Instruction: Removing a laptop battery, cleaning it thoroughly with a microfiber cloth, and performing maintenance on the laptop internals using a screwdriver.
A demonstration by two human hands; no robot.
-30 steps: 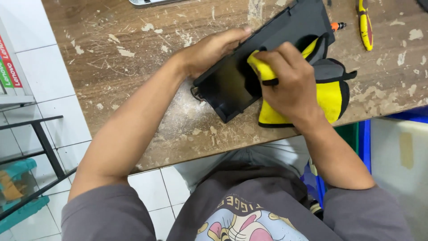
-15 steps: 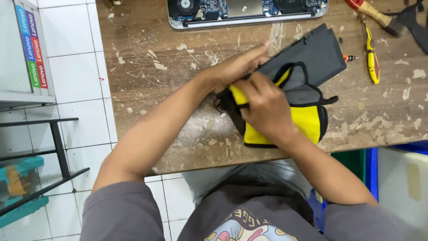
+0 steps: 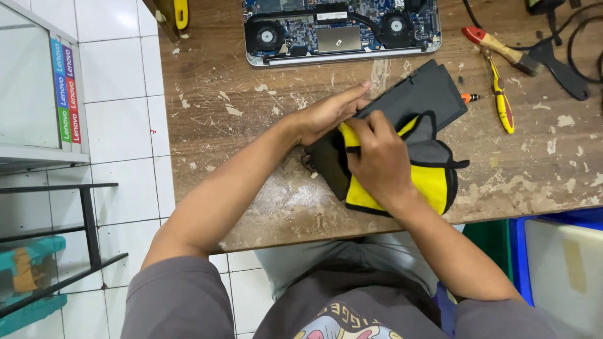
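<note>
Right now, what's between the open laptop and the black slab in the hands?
Head view: only bare, scratched bench between laptop and slab.

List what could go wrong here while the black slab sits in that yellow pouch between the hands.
1. The black slab sticks well out of the yellow pouch; if the left hand eases its grip, it may slide out.
2. The pouch lies near the wooden table's front edge, so a tug by the right hand might drag it off.
3. The open laptop lies close behind, boards exposed; a slip could knock it.
</note>
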